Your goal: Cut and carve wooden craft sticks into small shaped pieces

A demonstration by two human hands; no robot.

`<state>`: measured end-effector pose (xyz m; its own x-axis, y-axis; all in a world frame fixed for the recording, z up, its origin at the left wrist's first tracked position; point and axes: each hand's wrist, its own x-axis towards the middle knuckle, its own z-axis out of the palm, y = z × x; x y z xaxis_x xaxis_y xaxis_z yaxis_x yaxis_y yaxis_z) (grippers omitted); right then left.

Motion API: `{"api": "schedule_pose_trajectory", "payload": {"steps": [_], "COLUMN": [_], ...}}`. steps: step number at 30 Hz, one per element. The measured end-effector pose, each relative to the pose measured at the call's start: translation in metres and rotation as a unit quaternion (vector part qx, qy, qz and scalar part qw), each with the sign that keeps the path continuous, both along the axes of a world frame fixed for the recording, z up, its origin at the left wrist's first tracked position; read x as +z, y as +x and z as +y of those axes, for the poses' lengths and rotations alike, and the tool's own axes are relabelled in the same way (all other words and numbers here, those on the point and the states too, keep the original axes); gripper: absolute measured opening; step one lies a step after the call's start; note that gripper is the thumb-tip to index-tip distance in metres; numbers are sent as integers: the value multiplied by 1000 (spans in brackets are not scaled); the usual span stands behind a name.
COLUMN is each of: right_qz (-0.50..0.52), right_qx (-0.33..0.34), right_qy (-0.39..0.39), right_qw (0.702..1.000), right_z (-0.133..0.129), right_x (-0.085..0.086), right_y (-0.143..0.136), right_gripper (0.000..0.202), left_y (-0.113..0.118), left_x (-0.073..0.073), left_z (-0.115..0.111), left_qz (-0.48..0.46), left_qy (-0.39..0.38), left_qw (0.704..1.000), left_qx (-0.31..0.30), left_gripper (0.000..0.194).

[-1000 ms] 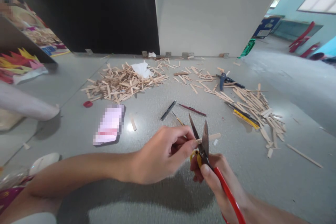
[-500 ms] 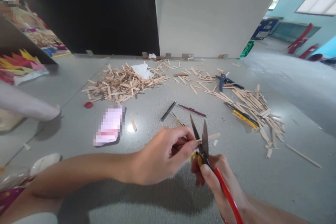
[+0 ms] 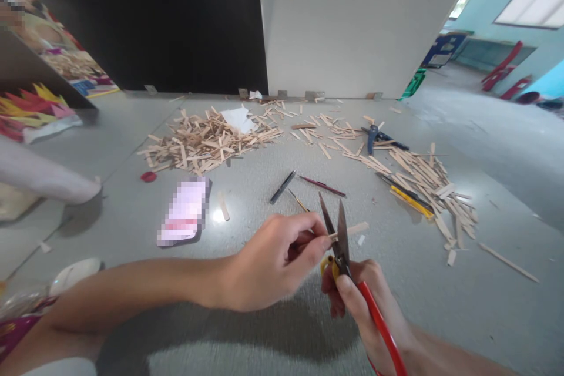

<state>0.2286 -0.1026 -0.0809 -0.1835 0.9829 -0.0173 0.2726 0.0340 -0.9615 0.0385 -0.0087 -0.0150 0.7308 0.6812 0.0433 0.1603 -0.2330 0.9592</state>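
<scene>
My left hand [image 3: 279, 264] pinches one end of a flat wooden stick [image 3: 358, 228], which passes between the blades of a pair of scissors [image 3: 342, 235]. My right hand [image 3: 368, 299] is wrapped round the scissors' red handle, and the blades point up and away with a narrow gap between them. A yellow part shows near the scissors' pivot, by my fingers. Just beyond my left hand lie a dark pen [image 3: 282, 187], a dark red pen [image 3: 324, 185] and a thin pointed tool [image 3: 298, 200].
A pile of wooden sticks [image 3: 198, 144] with white paper [image 3: 238, 119] lies back left. More sticks [image 3: 423, 170] spread right, with a yellow cutter [image 3: 412, 202] and a dark blue clamp-like tool [image 3: 373, 138]. A pink blurred object [image 3: 185, 211] lies left. Upright panels [image 3: 352, 23] stand behind.
The scissor blades have drawn slightly closer together around the stick. Both hands stay almost in the same place.
</scene>
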Motion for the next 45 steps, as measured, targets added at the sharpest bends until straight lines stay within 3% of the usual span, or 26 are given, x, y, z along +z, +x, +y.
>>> {"api": "schedule_pose_trajectory", "payload": {"steps": [5,10,15,20,28,35,45], "right_qz": [24,66,20,-44,-132,-125,-105], "right_qx": [-8,20,22,24,-11,-6,-20], "right_qy": [6,-4,9,31,181,191,189], "right_qw": [1000,998,1000,998,974,974,976], "right_z": [-2,-6,-1,11,11,8,7], "right_x": [-3,-4,8,18,6,3,-2], "right_y": [1,10,15,10,13,16,16], "right_gripper": [60,54,57,66,60,55,65], "left_y": [1,-4,-15,-15,-11,-8,-9], "left_x": [-1,7,20,22,21,20,19], "left_z": [0,8,16,16,14,12,9], "left_qz": [-2,-78,-115,-106,-76,-58,-30], "left_qy": [-3,-51,-19,2,34,32,34], "left_qw": [1000,995,990,991,992,995,996], "left_qx": [12,41,79,84,90,80,79], "left_gripper": [27,29,25,23,21,22,23]}}
